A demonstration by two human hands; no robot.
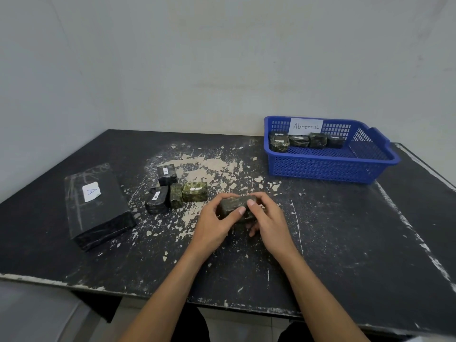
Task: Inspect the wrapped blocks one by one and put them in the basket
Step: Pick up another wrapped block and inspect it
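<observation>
**One block in hand, short of the basket**

Watching from my remote station, I saw both hands together over the table point(345, 230), clamped on a single wrapped block point(234, 206). The left hand point(214, 223) curled round its left end and the right hand point(269, 218) gripped its right end, with both thumbs pressed on the near face. I could not tell whether the block touched the tabletop. It was held left of the blue basket point(328, 169) and nearer to me, well apart from it. Inside the basket, a row of blocks point(298, 141), four in all, stood along the far wall beneath a paper label point(306, 126) reading "Abnormal". Further left of the basket, four loose blocks point(195, 191) sat clustered together. Farthest left of the basket lay a large black box point(98, 213) marked "A".
</observation>
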